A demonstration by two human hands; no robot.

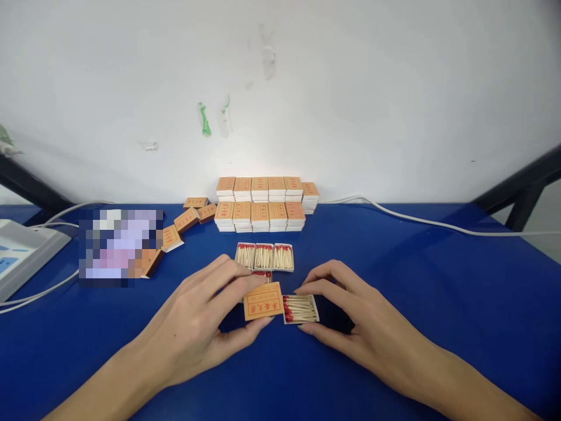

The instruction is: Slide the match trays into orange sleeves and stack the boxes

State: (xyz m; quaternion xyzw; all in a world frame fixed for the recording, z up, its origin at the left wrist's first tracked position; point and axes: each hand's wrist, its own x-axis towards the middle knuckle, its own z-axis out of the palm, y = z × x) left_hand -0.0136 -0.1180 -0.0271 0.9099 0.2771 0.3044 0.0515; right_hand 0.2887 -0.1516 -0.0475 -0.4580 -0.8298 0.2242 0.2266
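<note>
My left hand (205, 304) pinches an orange matchbox sleeve (263, 302) with red lettering between thumb and fingers. Just right of it, my right hand (350, 304) grips the long sides of a white matchbox tray (301, 310) full of red-headed matches. The tray lies sideways, its match heads toward the sleeve, and the two are apart or barely touching; I cannot tell which. Behind the sleeve another tray of matches (262, 275) is partly hidden by my left fingers. Beyond it, three filled trays (264, 257) stand side by side on the blue table.
Stacked matchboxes (259, 216) form two rows near the wall. Several loose orange sleeves or boxes (186, 220) trail to the left, beside a blurred-out patch (123, 242). A white power strip (26, 257) sits at the left edge, and a white cable (421, 227) runs along the right back.
</note>
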